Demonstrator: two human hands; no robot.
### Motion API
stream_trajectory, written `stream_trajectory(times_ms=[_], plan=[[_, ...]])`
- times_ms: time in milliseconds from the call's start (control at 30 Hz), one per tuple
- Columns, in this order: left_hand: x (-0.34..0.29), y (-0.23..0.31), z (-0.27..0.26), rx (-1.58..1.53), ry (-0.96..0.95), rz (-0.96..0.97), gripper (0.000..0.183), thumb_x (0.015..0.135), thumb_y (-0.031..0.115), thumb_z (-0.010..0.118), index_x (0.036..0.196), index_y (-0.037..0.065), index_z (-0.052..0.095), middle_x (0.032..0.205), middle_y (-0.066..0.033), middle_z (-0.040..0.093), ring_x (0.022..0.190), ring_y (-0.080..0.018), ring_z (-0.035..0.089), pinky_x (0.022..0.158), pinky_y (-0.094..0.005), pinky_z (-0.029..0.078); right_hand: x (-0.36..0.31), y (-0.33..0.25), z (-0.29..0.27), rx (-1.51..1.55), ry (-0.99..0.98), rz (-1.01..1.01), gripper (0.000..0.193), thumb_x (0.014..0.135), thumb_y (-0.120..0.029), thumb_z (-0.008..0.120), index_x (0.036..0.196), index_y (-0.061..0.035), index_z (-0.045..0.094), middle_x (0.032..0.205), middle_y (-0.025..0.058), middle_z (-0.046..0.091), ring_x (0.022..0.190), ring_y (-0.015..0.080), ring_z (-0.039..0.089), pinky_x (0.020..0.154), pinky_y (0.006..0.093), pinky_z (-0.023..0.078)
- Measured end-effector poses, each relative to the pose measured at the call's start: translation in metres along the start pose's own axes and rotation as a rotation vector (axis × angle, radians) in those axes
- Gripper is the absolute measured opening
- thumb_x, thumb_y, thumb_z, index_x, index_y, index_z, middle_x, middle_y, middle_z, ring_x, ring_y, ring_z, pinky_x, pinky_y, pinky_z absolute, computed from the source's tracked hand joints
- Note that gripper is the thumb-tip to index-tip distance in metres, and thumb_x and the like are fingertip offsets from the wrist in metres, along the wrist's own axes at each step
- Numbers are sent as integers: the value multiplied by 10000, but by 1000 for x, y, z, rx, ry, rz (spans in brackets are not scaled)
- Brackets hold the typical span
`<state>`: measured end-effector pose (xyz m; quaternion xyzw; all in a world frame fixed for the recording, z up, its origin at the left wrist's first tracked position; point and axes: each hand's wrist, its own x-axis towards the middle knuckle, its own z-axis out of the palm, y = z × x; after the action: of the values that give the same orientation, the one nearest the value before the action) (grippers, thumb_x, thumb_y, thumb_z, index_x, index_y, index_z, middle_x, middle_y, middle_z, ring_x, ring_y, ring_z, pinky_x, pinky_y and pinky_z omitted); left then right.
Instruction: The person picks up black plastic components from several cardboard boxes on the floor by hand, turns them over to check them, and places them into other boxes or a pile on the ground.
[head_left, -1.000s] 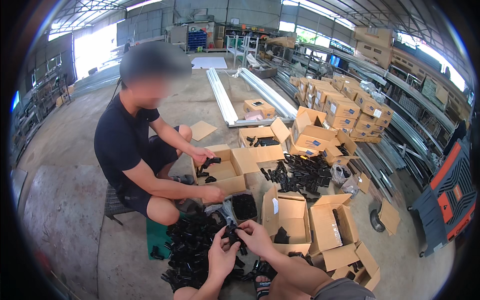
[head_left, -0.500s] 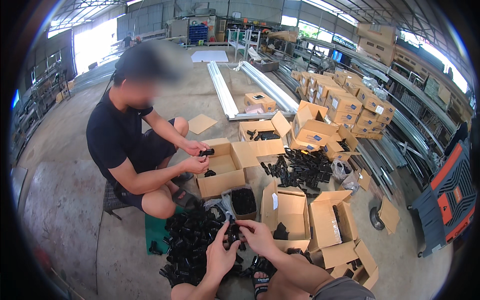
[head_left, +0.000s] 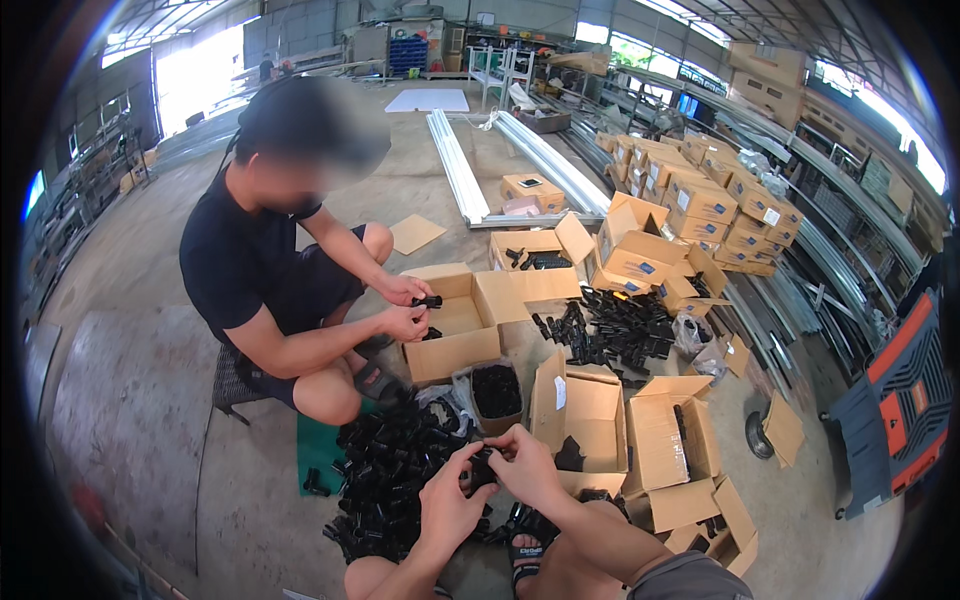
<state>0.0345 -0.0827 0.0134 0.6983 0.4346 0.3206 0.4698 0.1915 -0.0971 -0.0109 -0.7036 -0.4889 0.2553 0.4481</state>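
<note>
Low in the middle, my left hand (head_left: 450,507) and my right hand (head_left: 528,470) are closed together on a small black tubular fitting (head_left: 482,464). My fingers cover much of it. Beneath and to the left spreads a heap of similar black fittings (head_left: 385,478), partly lying on a green mat (head_left: 313,452). Just beyond my hands stands a small open box (head_left: 487,425) lined with plastic and filled with tiny black pieces (head_left: 495,386). Across on the left, a seated person holds another black fitting (head_left: 430,301) in both hands above an open carton (head_left: 450,366).
Two open cartons, one left (head_left: 598,412) and one right (head_left: 652,440), stand right of my hands, with a smaller one (head_left: 735,530) nearer me. Farther off lie another heap of black parts (head_left: 610,330) and stacked closed cartons (head_left: 700,205). An orange-and-grey cabinet (head_left: 895,400) stands far right.
My fingers have closed further around the fitting, which stood more upright and showed more before. The whole view has shifted slightly. The other person still holds a fitting over the carton.
</note>
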Motion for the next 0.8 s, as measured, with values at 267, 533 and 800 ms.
stream_trajectory(times_ms=[267, 533, 800], plan=[[2, 5, -13, -37, 5, -18, 632, 787, -6, 766, 1353, 153, 536, 1062, -128, 689, 926, -237, 737, 757, -327, 588, 3, -2, -6, 418, -272, 123, 205, 958, -29, 610, 1158, 5, 577, 1095, 74, 672, 955, 133, 657, 817, 285, 548], [9, -7, -15, -379, -120, -40, 651, 826, -124, 689, 1405, 109, 503, 1166, -138, 644, 1077, -187, 660, 887, -325, 565, 11, 1, -19, 683, -382, 157, 261, 896, -5, 688, 1139, -35, 597, 1064, 35, 651, 1000, 103, 604, 881, 255, 493], [5, 5, -21, -389, -111, -11, 689, 817, -116, 713, 1431, 105, 492, 1178, -149, 630, 1038, -203, 690, 879, -311, 593, 6, -10, -21, 676, -340, 54, 318, 862, 17, 734, 1163, 5, 633, 1066, 73, 684, 958, 135, 665, 875, 284, 543]])
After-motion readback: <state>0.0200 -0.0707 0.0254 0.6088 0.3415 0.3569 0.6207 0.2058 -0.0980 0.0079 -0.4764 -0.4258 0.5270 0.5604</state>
